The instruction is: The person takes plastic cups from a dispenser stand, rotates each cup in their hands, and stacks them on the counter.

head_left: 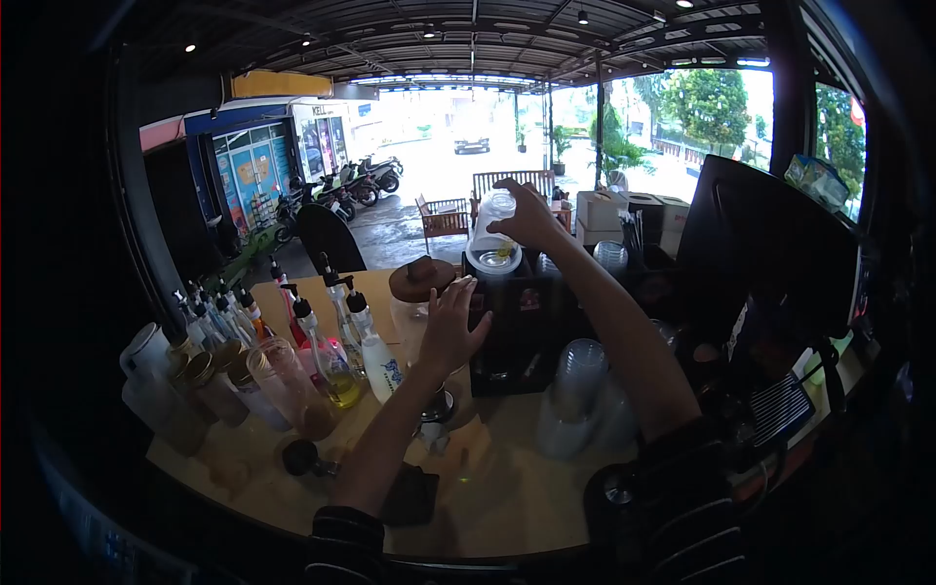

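Observation:
My right hand [531,219] is raised at the upper middle, its fingers curved around a clear plastic cup [495,229] held mouth down above the black organizer. Lower and to the left, my left hand [453,327] has its fingers spread and holds nothing; it is in front of a clear jar [408,317] with a round wooden lid [422,280]. The black organizer [512,336] stands behind and between my hands, with more clear cups [611,255] in its top right part.
Pump bottles [378,361] and open or lidded jars [283,375] crowd the counter's left side. Stacked clear cups [580,375] stand by my right forearm. A dark monitor [770,244] rises at the right. A black tamper-like tool [302,456] lies near the front.

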A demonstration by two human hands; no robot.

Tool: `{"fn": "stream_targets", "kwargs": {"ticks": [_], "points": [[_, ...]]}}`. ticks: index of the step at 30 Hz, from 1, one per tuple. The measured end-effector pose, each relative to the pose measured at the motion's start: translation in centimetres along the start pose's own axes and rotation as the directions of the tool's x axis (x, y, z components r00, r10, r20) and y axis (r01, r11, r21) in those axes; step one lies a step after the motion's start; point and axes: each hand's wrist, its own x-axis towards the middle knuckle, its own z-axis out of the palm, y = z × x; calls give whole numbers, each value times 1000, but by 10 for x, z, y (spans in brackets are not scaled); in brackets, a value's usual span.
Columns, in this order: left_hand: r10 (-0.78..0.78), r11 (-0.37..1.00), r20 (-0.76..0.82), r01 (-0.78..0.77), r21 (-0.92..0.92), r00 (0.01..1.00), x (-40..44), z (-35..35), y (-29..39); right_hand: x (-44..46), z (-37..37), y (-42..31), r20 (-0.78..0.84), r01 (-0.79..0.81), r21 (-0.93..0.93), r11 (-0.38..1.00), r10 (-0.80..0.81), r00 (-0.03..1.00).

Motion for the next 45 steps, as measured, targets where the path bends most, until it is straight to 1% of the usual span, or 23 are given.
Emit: {"fn": "stream_targets", "kwargs": {"ticks": [1, 3, 5, 7, 8, 9, 11, 12, 19, 23, 25, 28, 31, 32, 34, 37, 38, 40, 41, 42, 43, 44, 45], "points": [[8, 999, -6, -7, 53, 1000, -3, 1, 0, 6, 4, 6, 8, -4, 6, 1000, 4, 1000], [-16, 998, 22, 15, 59, 1000, -2, -1, -2, 14, 10, 13, 193, -21, 23, 1000, 16, 981], [7, 997, 24, -8, 72, 1000, -2, -3, 0, 12, 13, 15, 225, -62, 34, 998, 52, 973], [3, 998, 13, -4, 56, 1000, -3, 1, -1, 11, 18, 17, 300, -54, -75, 996, 74, 951], [7, 998, -7, -7, 64, 1000, -3, 2, -1, 10, 20, 17, 312, -9, -84, 996, 35, 949], [12, 997, -29, -10, 73, 999, -4, 2, -1, 8, 23, 16, 317, -11, -82, 997, 37, 948], [9, 998, -27, -7, 63, 1000, -3, 2, -2, 4, 25, 14, 361, -67, -157, 985, 121, 925], [10, 999, -27, -9, 52, 1000, -2, 1, -2, 3, 26, 14, 378, -78, -136, 988, 125, 918], [4, 1000, -24, -3, 21, 1000, -2, -1, -1, 0, 31, 3, 439, -84, -306, 948, 219, 871], [15, 999, -37, -13, 42, 999, -2, 1, -3, -3, 32, -4, 467, -94, -329, 940, 249, 848], [20, 999, -41, -18, 45, 999, -2, 1, -3, -4, 34, -2, 490, -77, -386, 919, 275, 828], [16, 1000, -47, -15, 13, 999, -2, 1, -2, -12, 42, 1, 446, -37, -404, 914, 233, 864], [27, 1000, -56, -26, 14, 998, -3, 2, -4, -16, 47, 3, 420, -44, -427, 903, 241, 875], [35, 999, -66, -34, 17, 997, -3, 4, -4, -17, 47, 3, 420, -46, -426, 904, 243, 875], [43, 999, -76, -42, 19, 996, -3, 3, -4, -18, 48, 7, 427, 27, -431, 902, 177, 887], [27, 999, -72, -25, 28, 997, -2, 1, -1, -23, 46, 8, 429, 48, -395, 918, 138, 893], [16, 999, -25, -15, 44, 1000, -1, -2, -1, -25, 45, 7, 432, 48, -395, 917, 139, 891], [10, 998, 22, -12, 59, 1000, -3, -7, 3, -29, 33, -3, 506, -110, -282, 953, 245, 827], [20, 1000, -27, -20, -2, 999, -7, -8, 13, -38, 21, -7, 502, -113, -291, 950, 252, 827], [26, 998, -75, -30, -58, 997, -10, -8, 19, -47, 13, -14, 404, 24, -253, 967, 83, 911], [29, 998, -75, -34, -62, 997, -17, -7, 28, -58, 5, -24, 295, 166, -231, 959, -93, 951], [2, 927, 0, -2, -375, 1000, -28, -5, 39, -71, -4, -33, 232, 128, -171, 977, -87, 969], [-2, 760, 82, 55, -647, 997, -41, -1, 51, -86, -16, -43, 232, 123, -174, 977, -81, 969]]}}
